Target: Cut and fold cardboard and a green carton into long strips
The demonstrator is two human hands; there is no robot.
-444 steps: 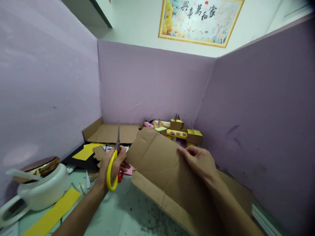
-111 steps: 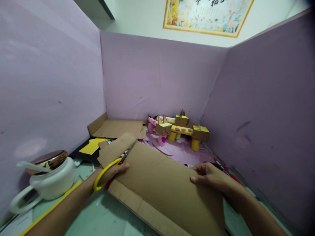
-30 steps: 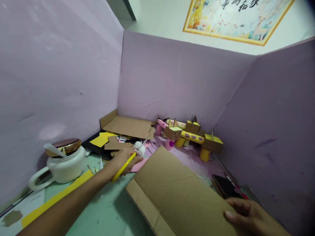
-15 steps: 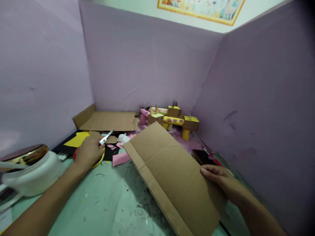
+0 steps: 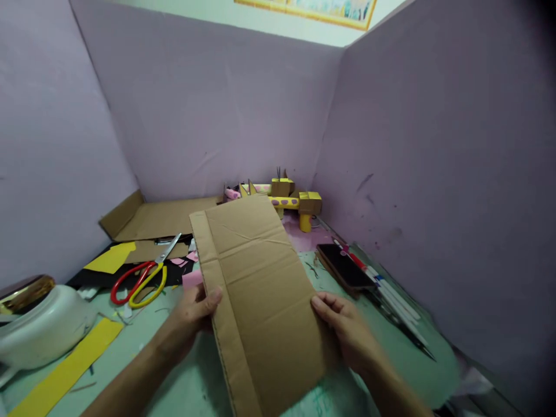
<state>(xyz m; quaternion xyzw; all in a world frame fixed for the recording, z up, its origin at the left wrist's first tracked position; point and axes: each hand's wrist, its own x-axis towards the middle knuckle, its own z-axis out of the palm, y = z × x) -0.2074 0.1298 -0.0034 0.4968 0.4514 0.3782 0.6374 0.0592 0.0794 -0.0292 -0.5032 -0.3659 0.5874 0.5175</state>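
Left hand [image 5: 195,310]: I see it gripping the flat brown cardboard sheet [image 5: 256,278] at its left edge.
Right hand [image 5: 343,324]: gripping the right edge.
Long axis: running away from me, between both hands.

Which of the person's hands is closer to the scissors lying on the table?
Left. The left hand grips the cardboard's left edge, just right of the scissors; the right hand holds the far edge.

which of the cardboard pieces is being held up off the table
The long creased cardboard panel in front, gripped by left hand and right hand; the flat cardboard sheet lies by the back wall.
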